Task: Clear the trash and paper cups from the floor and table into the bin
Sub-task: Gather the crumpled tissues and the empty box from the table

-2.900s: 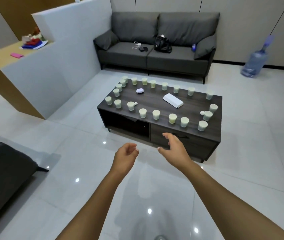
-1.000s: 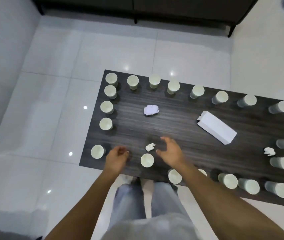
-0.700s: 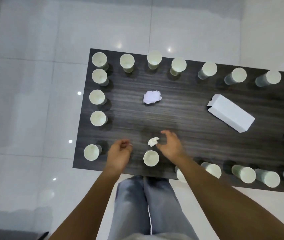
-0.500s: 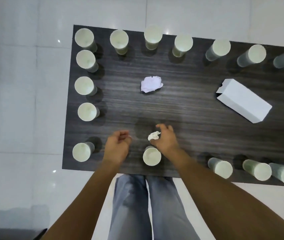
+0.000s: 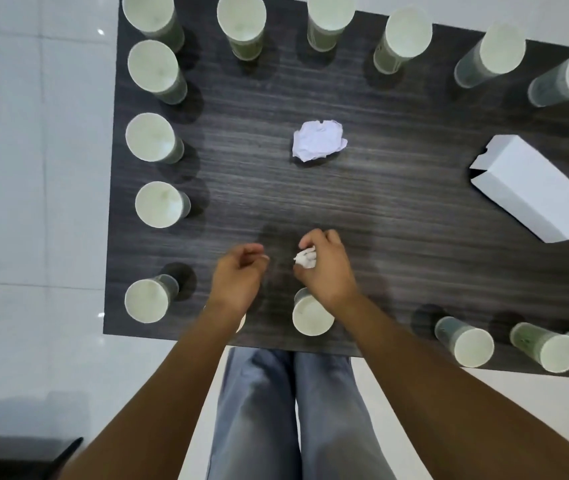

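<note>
Near the bench's front edge, the small crumpled white paper scrap (image 5: 306, 259) sits pinched in the curled fingers of the right hand (image 5: 322, 268), apparently to lift it for binning. Just left, the left hand (image 5: 239, 275) hovers loosely curled, holding nothing. Directly nearer stands a pale green paper cup (image 5: 311, 317); similar cups ring the dark wood-grain bench (image 5: 397, 188). Farther off lie a larger crumpled white paper ball (image 5: 318, 140) and, right, a white rectangular carton (image 5: 532, 197).
</note>
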